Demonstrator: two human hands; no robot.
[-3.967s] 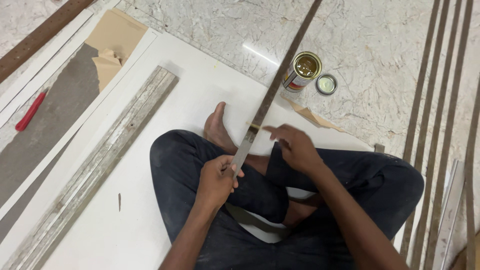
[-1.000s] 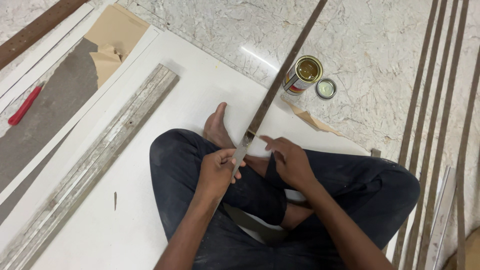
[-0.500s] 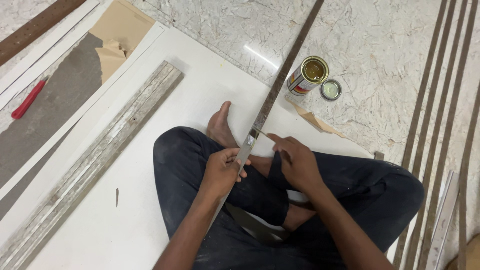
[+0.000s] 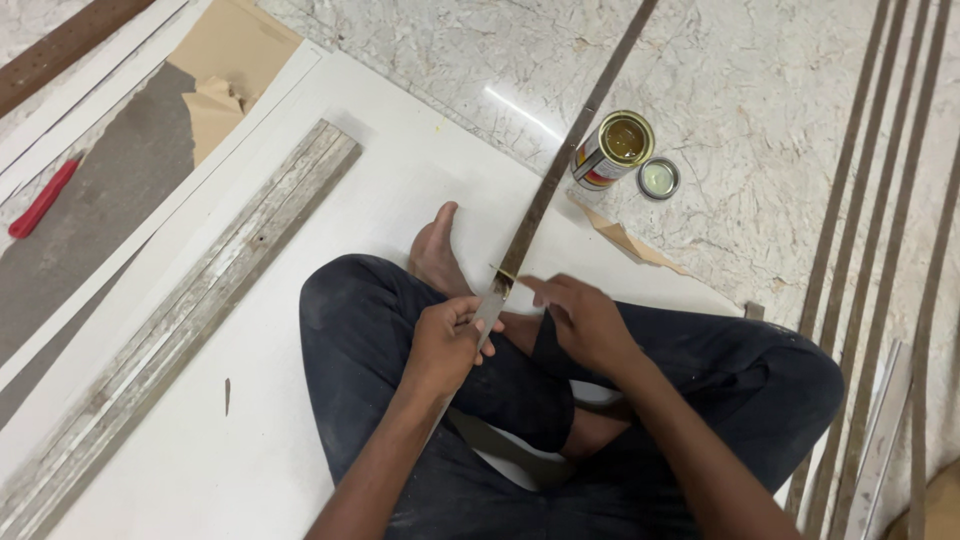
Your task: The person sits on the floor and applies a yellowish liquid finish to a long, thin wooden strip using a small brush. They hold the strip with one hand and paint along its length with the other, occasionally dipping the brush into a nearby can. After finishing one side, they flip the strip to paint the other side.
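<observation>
I sit cross-legged on a white board (image 4: 330, 230). A long thin brown strip (image 4: 575, 130) runs from my lap up toward the top of the view. My left hand (image 4: 448, 340) grips the strip's pale lower part over my knee. My right hand (image 4: 585, 322) rests beside it, fingertips touching the strip at a yellowish smear where the pale part meets the brown part. An open tin (image 4: 612, 150) with a golden inside stands just right of the strip, and its round lid (image 4: 659, 178) lies next to it.
A long weathered grey plank (image 4: 190, 310) lies diagonally at left on the white board. Several brown strips (image 4: 880, 200) lie parallel on the marble floor at right. A red-handled tool (image 4: 42, 198) is at far left, and torn brown paper (image 4: 215, 105) at top left.
My right hand has slid along the strip toward my left hand and now touches the strip just above it. The left hand keeps its grip; the view shifted slightly.
</observation>
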